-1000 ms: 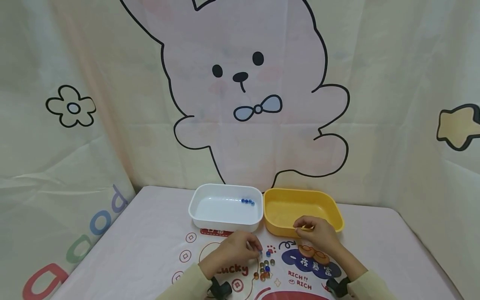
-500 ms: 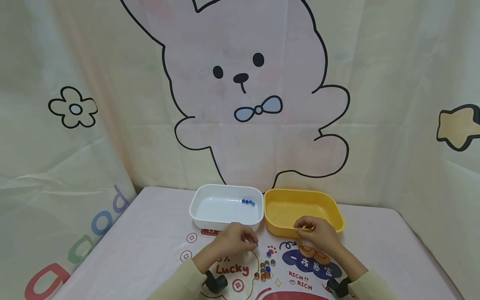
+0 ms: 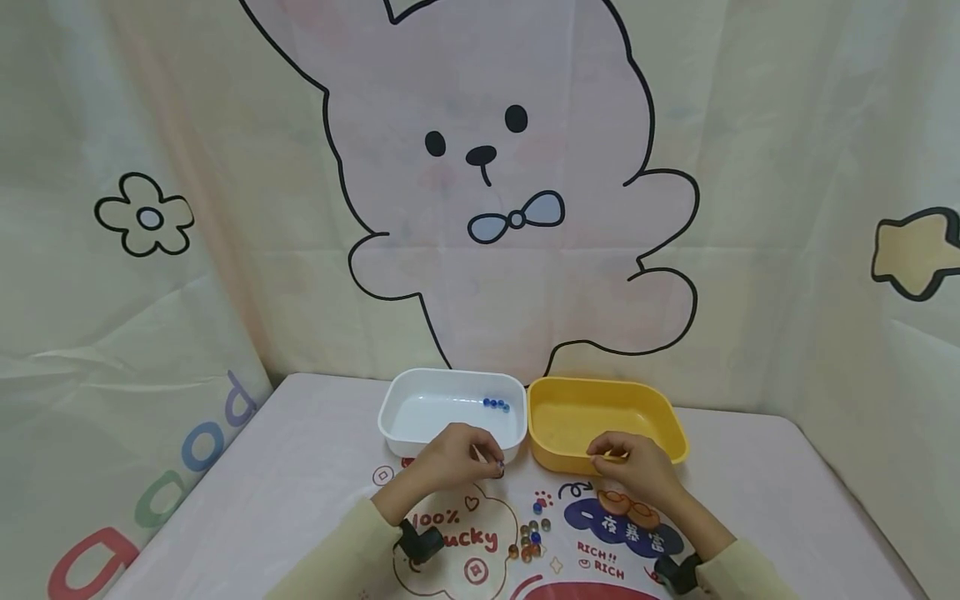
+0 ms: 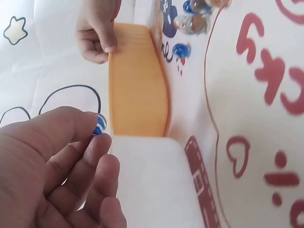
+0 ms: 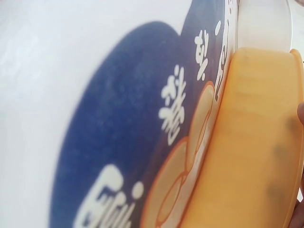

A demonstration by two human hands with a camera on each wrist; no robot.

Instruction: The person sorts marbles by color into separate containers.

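Observation:
My left hand (image 3: 456, 460) pinches a blue-and-white glass marble (image 4: 99, 124) between thumb and index finger, just before the near wall of the white plastic tray (image 3: 423, 410). Several blue marbles (image 3: 496, 404) lie in a row inside that tray. Touching its right side is a yellow plastic tray (image 3: 596, 404). The near rim of the yellow tray is gripped by my right hand (image 3: 637, 468), with the thumb outside it. A loose group of blue, amber and clear marbles (image 3: 530, 533) lies on the tabletop between my hands.
A white cloth (image 3: 322, 450) with printed words and drawings covers the table. Behind the trays hangs a curtain (image 3: 487, 292) with a large cartoon animal. Each wrist wears a small black camera; the left camera (image 3: 422, 542) is beside the printed lettering.
The left hand has moved up and left from beside the loose marbles to the white tray's near wall, carrying the marble. My right hand stays at the yellow rim.

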